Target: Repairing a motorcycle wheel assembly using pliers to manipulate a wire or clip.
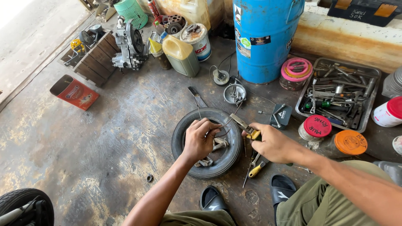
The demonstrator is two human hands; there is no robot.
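The left hand [198, 139] pinches a thin wire [226, 124] above the small tyre [207, 142] lying flat on the floor [117, 138], holding it taut. The right hand [272, 142] is clenched around yellow-handled pliers [245, 127], whose tip bites the wire's other end, so the two hands steady it between them.

Hands: two are seen, the left hand [200, 140] and the right hand [272, 142].
Tyres: one small tyre [184, 129] is laid flat on the floor; part of a second tyre [21, 201] is seen at the lower left corner.
Pliers: one pair with yellow handles [248, 129] is counted.
Sandals: two black sandals [213, 200] [282, 187] are seen.
Barrels: one blue barrel [264, 37] is counted.
Tool trays: one metal tray [374, 90] is counted.
Lidded jars: one red-lidded jar [316, 126], one orange-lidded jar [350, 142] and one pink-lidded jar [296, 71] are counted.
Cartons: one red carton [75, 92] is counted.
Jerrycans: one yellow-green jerrycan [181, 54] is counted.
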